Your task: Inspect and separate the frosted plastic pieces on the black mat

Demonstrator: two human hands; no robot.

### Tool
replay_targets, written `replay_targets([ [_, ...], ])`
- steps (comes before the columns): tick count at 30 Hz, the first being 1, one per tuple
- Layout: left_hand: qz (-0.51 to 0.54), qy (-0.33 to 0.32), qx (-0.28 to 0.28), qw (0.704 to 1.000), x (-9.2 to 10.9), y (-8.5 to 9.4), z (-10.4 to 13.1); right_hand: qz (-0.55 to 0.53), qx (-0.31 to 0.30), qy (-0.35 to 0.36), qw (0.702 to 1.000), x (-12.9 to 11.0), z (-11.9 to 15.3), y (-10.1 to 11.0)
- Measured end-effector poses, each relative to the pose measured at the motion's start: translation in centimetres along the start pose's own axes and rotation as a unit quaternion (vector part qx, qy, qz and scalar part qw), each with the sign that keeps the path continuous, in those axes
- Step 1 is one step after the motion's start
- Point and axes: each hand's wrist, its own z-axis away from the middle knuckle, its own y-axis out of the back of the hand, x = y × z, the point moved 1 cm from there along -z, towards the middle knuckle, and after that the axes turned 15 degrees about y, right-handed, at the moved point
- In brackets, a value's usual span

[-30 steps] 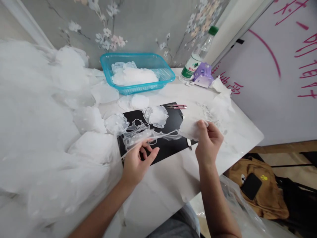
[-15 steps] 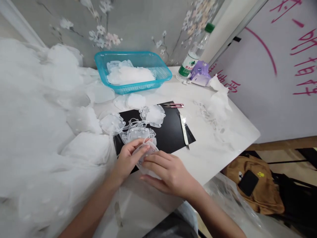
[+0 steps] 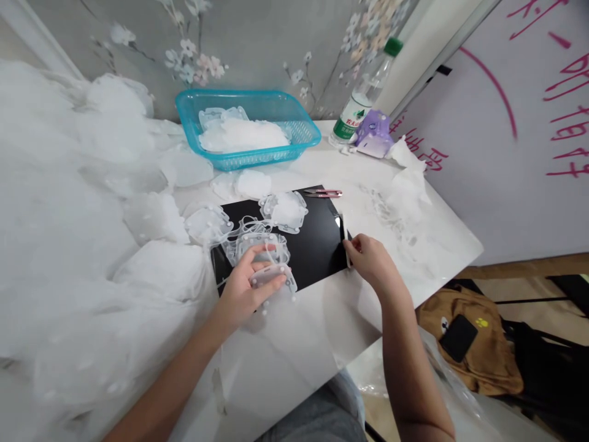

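My left hand (image 3: 246, 285) has its thumb and fingers closed on a translucent plastic piece (image 3: 276, 279) with small round knobs along its edge. A thin white cord loops up near the fingers. Further right, the fingers of my right hand (image 3: 365, 255) pinch a slim white-handled knife (image 3: 346, 230) at the right edge of the black mat (image 3: 319, 236); its tip is hidden by the hand. Just beyond the left hand lies a stack of similar translucent pieces (image 3: 276, 248) with tangled cords. Another translucent piece (image 3: 286, 212) with a white layer rests on the mat.
Pink thread snips (image 3: 324, 193) lie at the mat's far edge. Behind stands a blue basket (image 3: 257, 161) holding white and clear pieces. A bottle (image 3: 363, 98), a purple packet (image 3: 375, 132) and crumpled tissue (image 3: 407, 162) are at back right. White pieces (image 3: 78, 245) heap up on the left.
My right hand has left the plastic piece, moved right and taken hold of the white-handled knife. The left hand keeps the piece, which now shows more of its face.
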Motion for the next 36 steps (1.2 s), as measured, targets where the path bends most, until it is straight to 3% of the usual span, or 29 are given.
replay_targets([
  [4,0.048,-0.021,0.001,0.999,-0.3,0.1,-0.5,-0.077,0.021,-0.005,0.997,-0.1,0.0,0.0],
  [7,-0.018,-0.040,0.009,0.999,-0.1,0.0,-0.4,-0.179,-0.006,-0.009,0.984,-0.7,0.5,0.0],
  [12,-0.117,-0.074,0.055,0.989,0.7,-0.2,0.0,-0.472,-0.048,-0.045,0.879,-2.2,1.2,0.7],
  [17,-0.119,-0.057,0.047,0.990,0.7,0.0,0.1,-0.542,-0.007,-0.018,0.840,-3.1,1.4,1.1],
  [24,-0.097,-0.036,0.034,0.994,0.8,-0.1,0.1,-0.517,-0.001,0.182,0.836,-5.1,3.1,0.1],
  [29,-0.090,-0.051,0.025,0.994,0.7,-0.2,0.0,-0.442,0.047,0.314,0.839,-6.7,4.0,-1.1],
  [36,-0.076,-0.072,-0.006,0.994,0.8,-0.2,0.1,-0.357,0.042,0.397,0.845,-7.0,3.8,-1.7],
])
